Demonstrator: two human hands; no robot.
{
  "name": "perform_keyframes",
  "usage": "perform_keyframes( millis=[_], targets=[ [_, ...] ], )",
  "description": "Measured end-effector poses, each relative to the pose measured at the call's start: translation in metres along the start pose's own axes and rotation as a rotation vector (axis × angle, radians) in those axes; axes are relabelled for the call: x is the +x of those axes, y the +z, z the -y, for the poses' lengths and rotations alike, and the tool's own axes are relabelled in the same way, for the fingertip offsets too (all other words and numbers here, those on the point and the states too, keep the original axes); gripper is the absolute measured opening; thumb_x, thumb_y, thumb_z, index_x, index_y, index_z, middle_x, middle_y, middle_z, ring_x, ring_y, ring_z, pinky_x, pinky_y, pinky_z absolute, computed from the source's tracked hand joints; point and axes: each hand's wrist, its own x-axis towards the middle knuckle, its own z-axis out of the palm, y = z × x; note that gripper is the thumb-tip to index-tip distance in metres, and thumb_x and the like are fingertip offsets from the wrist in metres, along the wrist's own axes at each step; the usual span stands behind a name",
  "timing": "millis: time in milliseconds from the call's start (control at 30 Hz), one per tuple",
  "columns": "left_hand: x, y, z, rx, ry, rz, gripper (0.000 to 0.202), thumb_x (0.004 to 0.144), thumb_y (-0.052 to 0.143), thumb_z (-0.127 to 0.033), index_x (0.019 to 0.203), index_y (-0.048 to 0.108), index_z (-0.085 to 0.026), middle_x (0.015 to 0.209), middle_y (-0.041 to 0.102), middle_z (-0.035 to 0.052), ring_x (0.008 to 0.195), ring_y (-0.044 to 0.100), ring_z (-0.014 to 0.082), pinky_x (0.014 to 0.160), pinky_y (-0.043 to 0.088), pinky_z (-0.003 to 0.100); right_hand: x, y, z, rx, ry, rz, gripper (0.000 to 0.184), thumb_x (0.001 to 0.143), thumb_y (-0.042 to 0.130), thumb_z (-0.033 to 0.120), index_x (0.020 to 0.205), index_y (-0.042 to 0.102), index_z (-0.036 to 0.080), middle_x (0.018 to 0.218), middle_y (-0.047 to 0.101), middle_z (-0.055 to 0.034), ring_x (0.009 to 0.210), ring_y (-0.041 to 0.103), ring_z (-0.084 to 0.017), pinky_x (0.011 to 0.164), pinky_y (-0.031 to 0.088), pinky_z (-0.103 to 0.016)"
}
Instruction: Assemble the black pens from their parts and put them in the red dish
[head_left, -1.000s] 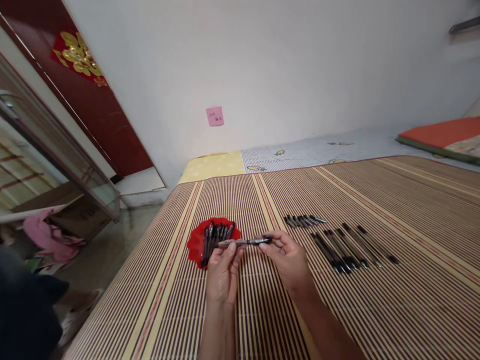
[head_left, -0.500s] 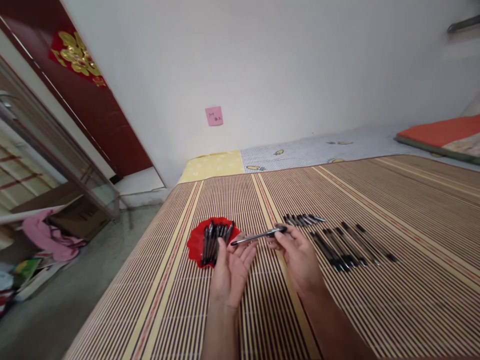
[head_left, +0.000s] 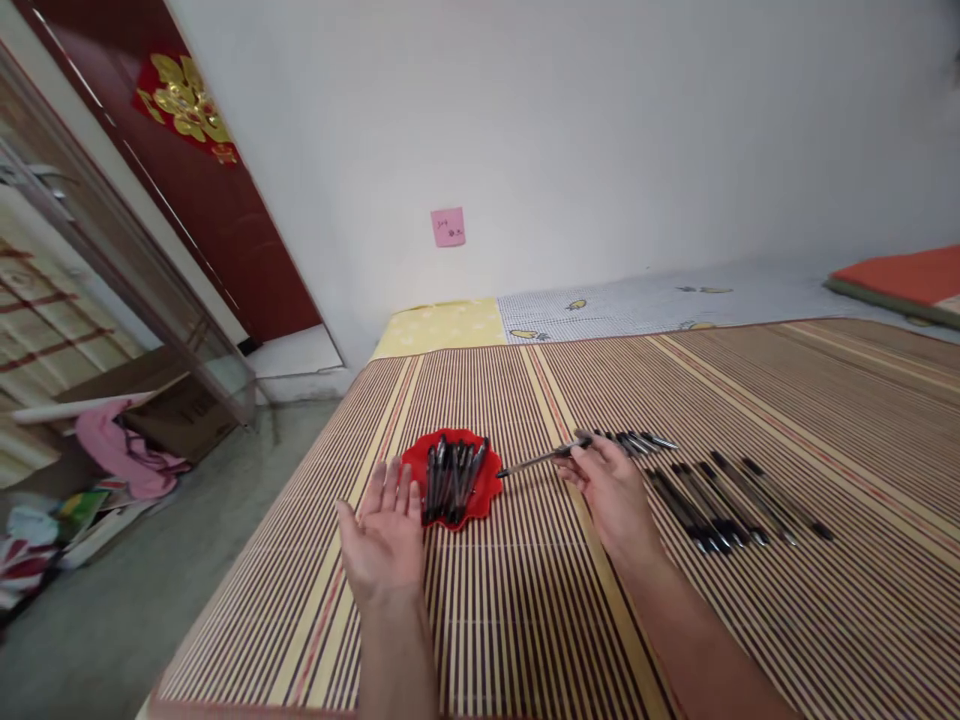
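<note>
"What's the L hand [head_left: 390, 540] got?"

"Nothing. Palm up, fingers spread wide, just beside the red dish [head_left: 493, 492]. Dish has a bunch of dark pens [head_left: 452, 482] in it."

"And the R hand [head_left: 611, 495]?"

"Thumb & fingers pinched on one end of a single pen [head_left: 534, 461]. It's btwn the hands, over the striped mat [head_left: 517, 620], far end pointing at the dish's R edge. Can't tell if it's touching."

"So which step's this?"

"Handling one pen, R hand only, I'd say. L's free."

"Next move calls for what?"

"Steady pinch, prob., w/ that far end kept clear of the rim. Also care nr the R wrist: row of long pens [head_left: 739, 500] to its R, & short dark pieces [head_left: 646, 441] behind the fingers, partly hidden. Caps? Can't tell."
</note>
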Motion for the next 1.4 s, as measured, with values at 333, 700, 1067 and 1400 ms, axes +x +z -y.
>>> perform_keyframes(
  millis=[333,700,1067,1400],
  targets=[
    [0.002,0.0,-0.002,-0.003,-0.078,-0.137,0.041,0.099,0.036,-0.038,0.1,0.066,-0.009,0.099,0.063,0.0134,0.085,0.064,0.0179,0.065,0.055,0.025,0.028,0.054,-0.034,-0.602,-0.047,0.265,0.047,0.076,0.069,0.025,0.12,0.061,0.014,0.096,0.072,-0.0087,0.072,0.068,-0.016,0.067,0.055,-0.031],
    [-0.001,0.013,0.013,0.119,-0.155,-0.07,0.024,0.094,0.046,-0.017,0.084,0.067,-0.01,0.077,0.062,0.0056,0.065,0.06,0.0128,0.056,0.05,0.021,-0.06,-0.021,0.005,-0.9,-0.115,0.473,0.025,0.089,0.054,0.026,0.107,0.07,0.017,0.088,0.07,-0.0052,0.081,0.066,-0.019,0.073,0.05,-0.029],
    [-0.002,0.014,0.031,0.218,-0.19,0.011,0.017,0.088,0.053,-0.015,0.086,0.069,-0.01,0.076,0.064,0.007,0.064,0.061,0.0135,0.056,0.052,0.021,-0.004,-0.131,0.05,-1.725,-0.178,-0.125,0.012,0.09,0.055,0.016,0.086,0.066,0.017,0.087,0.07,-0.0094,0.079,0.066,-0.023,0.062,0.037,-0.029],
    [-0.004,0.012,0.038,0.233,-0.227,0.049,0.018,0.088,0.052,-0.015,0.087,0.07,-0.01,0.076,0.065,0.0075,0.065,0.062,0.0138,0.057,0.053,0.021,-0.005,-0.123,0.043,-1.879,-0.058,-0.124,0.011,0.088,0.063,0.021,0.095,0.067,0.013,0.096,0.072,-0.0143,0.084,0.07,-0.026,0.062,0.041,-0.03]
  ],
)
